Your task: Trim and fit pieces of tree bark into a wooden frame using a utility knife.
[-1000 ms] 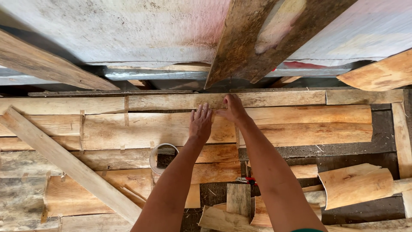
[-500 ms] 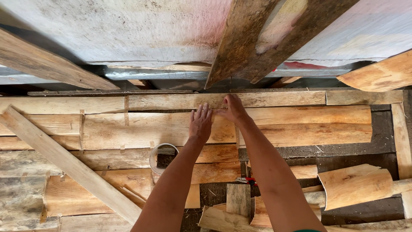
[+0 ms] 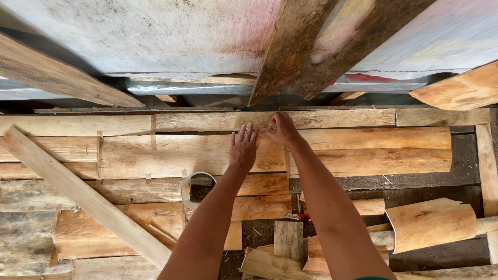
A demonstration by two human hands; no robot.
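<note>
My left hand [image 3: 243, 149] lies flat, fingers apart, on a pale wooden slab [image 3: 181, 155] in a wall of horizontal boards. My right hand [image 3: 280, 129] is just right of it, fingers curled with the tips pinched against the upper edge of the same row, under the long top board [image 3: 332, 119]; anything small in the pinch is hidden. Both forearms reach up from the bottom of the view.
A diagonal plank [image 3: 83, 197] leans across the boards at left. A round tin [image 3: 196, 187] sits below my left hand. Curved bark offcuts [image 3: 433, 223] and short wood pieces [image 3: 288, 239] lie lower right. Dark beams [image 3: 311, 46] and sheeting are overhead.
</note>
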